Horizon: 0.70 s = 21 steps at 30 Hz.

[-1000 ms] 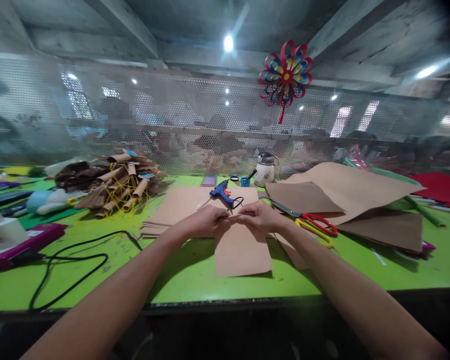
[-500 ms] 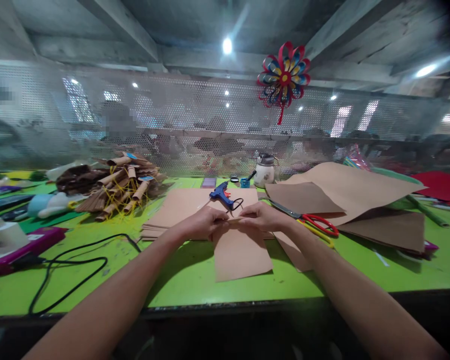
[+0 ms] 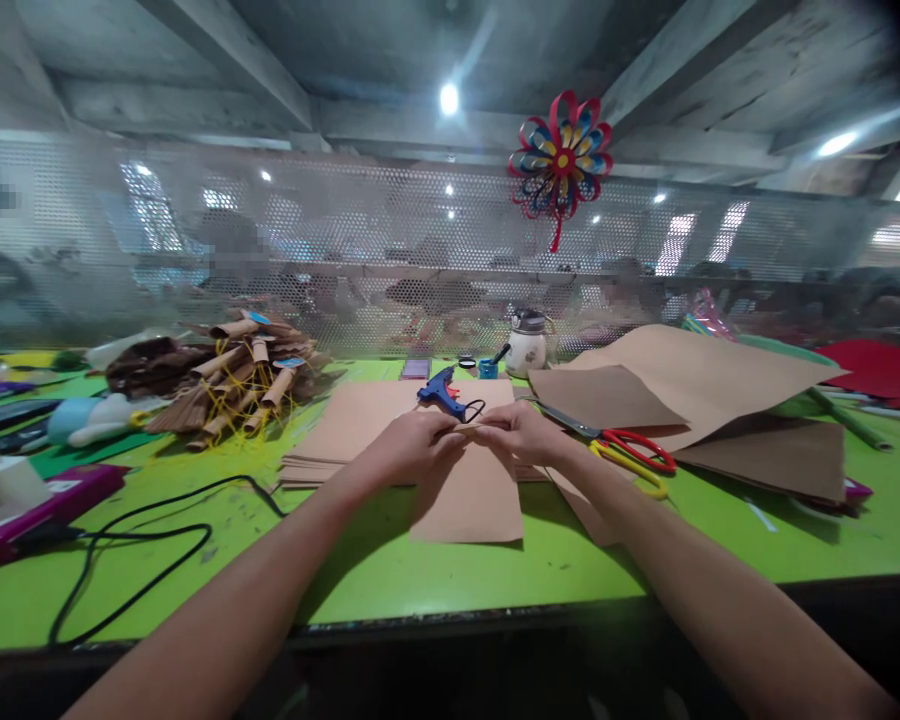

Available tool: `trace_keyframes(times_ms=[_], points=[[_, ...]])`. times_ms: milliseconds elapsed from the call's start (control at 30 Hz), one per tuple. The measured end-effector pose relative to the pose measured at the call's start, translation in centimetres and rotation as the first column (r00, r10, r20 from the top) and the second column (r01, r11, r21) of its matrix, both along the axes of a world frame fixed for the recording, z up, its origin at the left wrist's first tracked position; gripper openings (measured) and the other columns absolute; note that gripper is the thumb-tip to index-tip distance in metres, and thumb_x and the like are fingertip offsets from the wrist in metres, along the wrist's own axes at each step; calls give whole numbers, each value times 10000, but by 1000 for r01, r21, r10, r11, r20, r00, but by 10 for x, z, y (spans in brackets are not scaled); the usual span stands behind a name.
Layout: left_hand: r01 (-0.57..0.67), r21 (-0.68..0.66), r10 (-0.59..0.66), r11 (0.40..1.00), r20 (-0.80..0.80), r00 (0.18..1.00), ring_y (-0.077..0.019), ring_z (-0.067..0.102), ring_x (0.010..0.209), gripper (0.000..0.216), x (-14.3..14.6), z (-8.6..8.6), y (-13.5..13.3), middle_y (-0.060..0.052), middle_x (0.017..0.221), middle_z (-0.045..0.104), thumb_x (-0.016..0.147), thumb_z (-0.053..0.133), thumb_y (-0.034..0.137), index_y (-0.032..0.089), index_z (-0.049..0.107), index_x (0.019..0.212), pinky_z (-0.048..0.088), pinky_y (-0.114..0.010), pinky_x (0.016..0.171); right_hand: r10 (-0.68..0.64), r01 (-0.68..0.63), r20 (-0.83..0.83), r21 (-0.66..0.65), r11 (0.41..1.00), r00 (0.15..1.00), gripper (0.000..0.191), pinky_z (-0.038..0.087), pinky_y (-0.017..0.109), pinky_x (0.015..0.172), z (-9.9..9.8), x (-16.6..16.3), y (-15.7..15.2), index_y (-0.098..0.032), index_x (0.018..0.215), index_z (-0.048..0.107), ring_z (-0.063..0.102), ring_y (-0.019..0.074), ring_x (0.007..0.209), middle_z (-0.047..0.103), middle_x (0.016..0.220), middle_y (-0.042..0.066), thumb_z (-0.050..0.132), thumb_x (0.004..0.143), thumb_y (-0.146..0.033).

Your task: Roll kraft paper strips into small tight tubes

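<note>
Brown paper (image 3: 469, 500) sits pinched at its far edge between the fingertips of the left hand (image 3: 424, 440), at 9 o'clock, and the right hand (image 3: 521, 432), at 3, its flat part reaching toward 6 o'clock over a green table (image 3: 390, 585). At 12 o'clock, just beyond the fingers, 1 blue glue gun (image 3: 442, 392) lies on a stack of brown sheets (image 3: 360, 412). Red-and-yellow-handled scissors (image 3: 571, 421) rest at 3 o'clock, a white jar (image 3: 526, 350) stands at 1, and paper rolls with yellow strings (image 3: 232, 385) lie at 10.
</note>
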<state>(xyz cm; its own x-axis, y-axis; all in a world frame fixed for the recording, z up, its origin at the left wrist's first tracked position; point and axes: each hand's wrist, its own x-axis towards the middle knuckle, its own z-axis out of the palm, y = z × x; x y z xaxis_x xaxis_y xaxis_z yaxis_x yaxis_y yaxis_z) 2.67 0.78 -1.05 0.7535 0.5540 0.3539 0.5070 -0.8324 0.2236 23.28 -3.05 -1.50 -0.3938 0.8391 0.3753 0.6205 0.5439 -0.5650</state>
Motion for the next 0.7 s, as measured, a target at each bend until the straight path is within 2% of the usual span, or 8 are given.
trace_keyframes(times_ms=[133,300,500,700], points=[[27,75,-27,997,-4,1000,-147,511,699,243,-1,-6,4,-47,806,623,858,417,297,193,628,919,325,-223,601,17,-17,3,47,999,1000,329,370,206,576,2,-5,-4,-116,864,681,522,123,656,637,727,43,480,827,-374],[76,105,-76,992,-2,997,-126,466,616,216,-2,-11,7,-30,689,574,856,413,241,156,602,795,307,-215,561,8,-8,17,-3,1000,1000,340,384,210,581,7,-7,-10,-116,877,679,543,130,673,651,762,54,472,831,-381],[91,24,-91,996,1,996,-127,479,645,239,-2,-9,7,-35,753,593,880,378,285,161,582,863,323,-214,580,29,-28,7,-48,998,1000,350,395,213,607,7,-4,-9,-114,916,672,550,137,714,652,804,51,476,827,-390],[92,-28,-93,995,-38,995,-121,453,598,268,-2,-8,6,-19,670,552,879,361,298,155,564,778,307,-212,552,123,-119,13,-162,980,992,414,412,219,636,7,2,-7,-113,959,659,550,142,740,648,838,61,460,826,-450]])
